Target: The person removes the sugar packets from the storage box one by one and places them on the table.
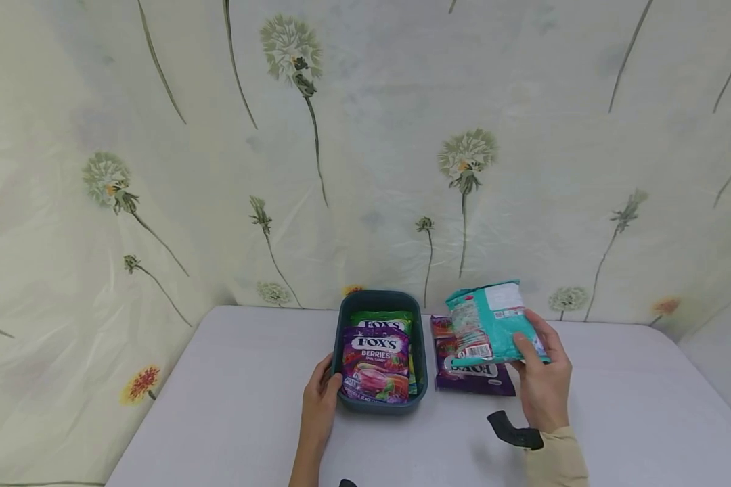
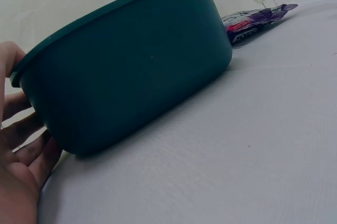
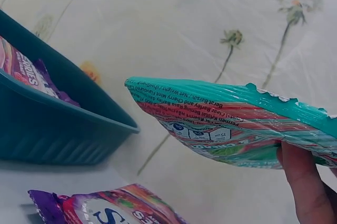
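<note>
- Dandelion-print backdrop (image 1: 371,169) rises behind the white table (image 1: 250,406).
- Left hand (image 1: 319,402) rests against the blue tub (image 1: 380,408), lower centre, fingers apart; green bag (image 1: 365,316) and Berries bag (image 1: 374,379) inside.
- Right hand (image 1: 543,385) pinches a teal bag (image 1: 493,318), lower right, above purple packaging (image 1: 475,385).

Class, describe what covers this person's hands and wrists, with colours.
The right hand is gloveless, with a beige sleeve and a curved black piece at the wrist. The left hand is gloveless too; no sleeve shows there.

A pale backdrop (image 1: 371,169) printed with dandelions (image 1: 468,159) rises behind a white-covered table (image 1: 250,392).
</note>
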A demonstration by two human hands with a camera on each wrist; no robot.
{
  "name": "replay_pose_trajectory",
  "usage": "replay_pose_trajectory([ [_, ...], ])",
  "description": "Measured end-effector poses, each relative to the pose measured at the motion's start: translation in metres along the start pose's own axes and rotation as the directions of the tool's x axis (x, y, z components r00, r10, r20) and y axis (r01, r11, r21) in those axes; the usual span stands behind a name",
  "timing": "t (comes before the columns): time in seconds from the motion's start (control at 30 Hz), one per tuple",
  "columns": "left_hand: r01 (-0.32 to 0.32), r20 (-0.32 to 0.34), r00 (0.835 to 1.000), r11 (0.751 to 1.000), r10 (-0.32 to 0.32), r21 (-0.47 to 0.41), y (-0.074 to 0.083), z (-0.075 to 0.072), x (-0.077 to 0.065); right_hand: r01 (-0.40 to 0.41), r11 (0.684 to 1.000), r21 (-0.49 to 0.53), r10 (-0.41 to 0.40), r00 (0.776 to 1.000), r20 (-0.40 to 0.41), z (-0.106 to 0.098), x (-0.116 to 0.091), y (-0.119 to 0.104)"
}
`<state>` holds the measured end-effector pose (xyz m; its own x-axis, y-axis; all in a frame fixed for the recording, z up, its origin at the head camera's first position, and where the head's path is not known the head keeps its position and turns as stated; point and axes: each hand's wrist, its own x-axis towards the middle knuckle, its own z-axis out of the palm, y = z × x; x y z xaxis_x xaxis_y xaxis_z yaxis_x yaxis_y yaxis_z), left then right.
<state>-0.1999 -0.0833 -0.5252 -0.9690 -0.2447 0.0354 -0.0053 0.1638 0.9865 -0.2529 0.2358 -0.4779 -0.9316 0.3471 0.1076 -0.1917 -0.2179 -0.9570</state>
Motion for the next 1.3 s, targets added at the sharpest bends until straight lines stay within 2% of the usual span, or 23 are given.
replay_pose_trajectory([
  [0.67, 0.003, 0.003, 1.000, 1.000, -0.002, -0.009, -0.001, -0.001, 0.000, -0.015, 0.996, 0.092, 0.022, 0.997, -0.080, -0.020, 0.008, -0.002],
  [1.3, -0.005, 0.012, 1.000, 1.000, 0.005, 0.002, -0.002, -0.001, 0.000, -0.009, 0.997, 0.081, 0.019, 0.992, -0.121, -0.036, 0.014, -0.003],
])
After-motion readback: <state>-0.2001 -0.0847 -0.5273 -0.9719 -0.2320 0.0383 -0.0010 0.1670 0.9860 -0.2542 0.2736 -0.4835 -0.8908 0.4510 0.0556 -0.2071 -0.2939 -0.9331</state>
